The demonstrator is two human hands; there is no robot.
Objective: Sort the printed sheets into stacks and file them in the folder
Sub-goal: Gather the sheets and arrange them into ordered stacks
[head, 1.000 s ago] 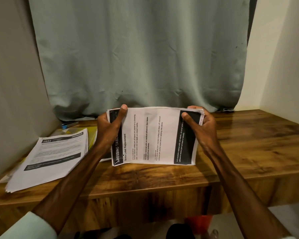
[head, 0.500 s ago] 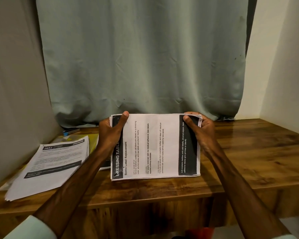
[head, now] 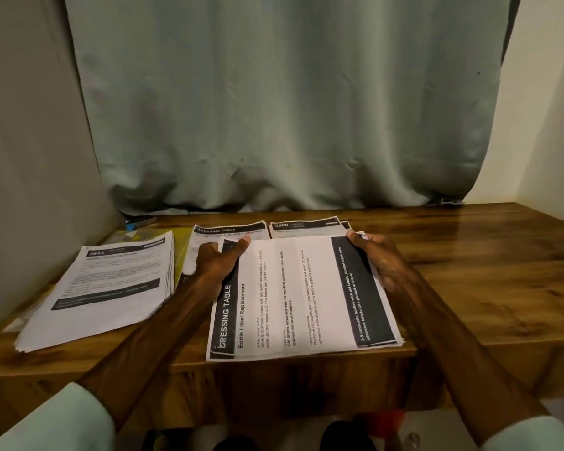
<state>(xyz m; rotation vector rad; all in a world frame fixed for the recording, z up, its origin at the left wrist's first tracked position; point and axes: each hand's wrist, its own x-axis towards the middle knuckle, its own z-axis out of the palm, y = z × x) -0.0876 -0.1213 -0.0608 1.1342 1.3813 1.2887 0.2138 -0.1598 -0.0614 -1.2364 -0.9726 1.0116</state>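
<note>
My left hand [head: 219, 262] and right hand [head: 380, 260] each grip a side edge of the bundle of sheets [head: 300, 294], thumbs on top, as it lies at the front of the desk [head: 469, 271]. Sorting looks well on: a thick stack [head: 111, 288] lies at the left, with a middle stack [head: 228, 231] and a far stack [head: 306, 225] behind the bundle. Filing is all still to do, I judge; the yellow thing [head: 179, 242] under the papers may be the folder.

Single head-worn view; faces forward and down; close above table [head: 469, 255] edge; curtain [head: 290, 109] fills background.
</note>
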